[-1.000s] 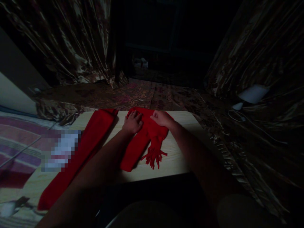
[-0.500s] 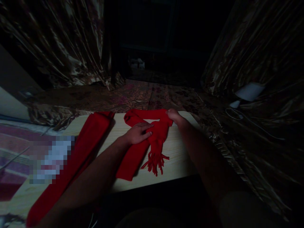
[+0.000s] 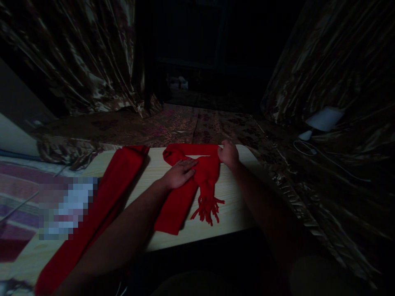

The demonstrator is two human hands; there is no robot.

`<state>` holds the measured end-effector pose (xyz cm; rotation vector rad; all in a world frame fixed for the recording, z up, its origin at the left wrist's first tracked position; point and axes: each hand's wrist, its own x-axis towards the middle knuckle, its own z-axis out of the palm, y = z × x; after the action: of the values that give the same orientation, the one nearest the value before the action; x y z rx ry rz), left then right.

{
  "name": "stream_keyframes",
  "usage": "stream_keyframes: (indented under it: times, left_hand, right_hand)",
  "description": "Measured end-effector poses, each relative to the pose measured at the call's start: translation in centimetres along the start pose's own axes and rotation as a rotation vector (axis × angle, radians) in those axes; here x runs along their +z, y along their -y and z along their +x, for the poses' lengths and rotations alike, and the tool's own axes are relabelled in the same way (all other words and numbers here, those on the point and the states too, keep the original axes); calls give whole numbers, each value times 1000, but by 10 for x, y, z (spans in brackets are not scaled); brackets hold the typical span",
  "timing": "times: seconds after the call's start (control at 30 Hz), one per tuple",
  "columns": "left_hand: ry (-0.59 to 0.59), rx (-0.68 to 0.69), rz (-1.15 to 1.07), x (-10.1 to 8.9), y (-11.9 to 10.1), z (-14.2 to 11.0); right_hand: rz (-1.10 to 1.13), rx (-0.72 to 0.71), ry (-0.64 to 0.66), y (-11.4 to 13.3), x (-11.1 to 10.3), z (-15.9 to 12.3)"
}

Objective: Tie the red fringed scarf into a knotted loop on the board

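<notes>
A red scarf (image 3: 206, 169) with a fringed end lies folded over itself on the pale wooden table (image 3: 236, 199). My left hand (image 3: 179, 174) rests flat on the crossing part of the scarf, fingers stretched out. At the scarf's far right corner, my right hand (image 3: 228, 153) has its fingers closed round the cloth. The fringe hangs toward the table's near edge. Another long folded stretch of red cloth (image 3: 105, 193) lies along the left side, partly behind my left forearm; whether it joins the scarf I cannot tell.
A white lamp (image 3: 325, 119) with a cord stands at the right. Patterned curtains (image 3: 101, 61) hang on both sides, and patterned cloth (image 3: 182, 123) covers the ledge beyond the table. A blurred-out item (image 3: 72, 207) lies at the left, by striped bedding (image 3: 18, 197). The room is dim.
My right hand has shifted slightly and wrapped further round the scarf's corner. The scarf and its fringe have slid a little to the right. My left hand stays pressed on it.
</notes>
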<state>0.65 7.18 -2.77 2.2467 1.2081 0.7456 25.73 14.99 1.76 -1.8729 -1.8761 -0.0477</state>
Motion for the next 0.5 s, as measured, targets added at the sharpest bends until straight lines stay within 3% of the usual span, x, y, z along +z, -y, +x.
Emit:
stream_keyframes:
  times: [0.1, 0.2, 0.27, 0.37, 0.5]
  left_hand:
    - [-179, -89, -91, -9, -5, 0]
    - [-298, -372, 65, -28, -18, -3]
    - [-138, -531, 204, -41, -31, -10]
    - [134, -550, 155, -50, -50, -25]
    - [191, -519, 21, -43, -62, -39]
  right_hand:
    - [19, -108, 16, 17, -26, -35]
    - [-57, -65, 192, 23, -47, -68]
    - [-72, 5, 315, 21, -52, -83]
    - [128, 93, 448, 16, -43, -92]
    - [573, 305, 421, 18, -19, -90]
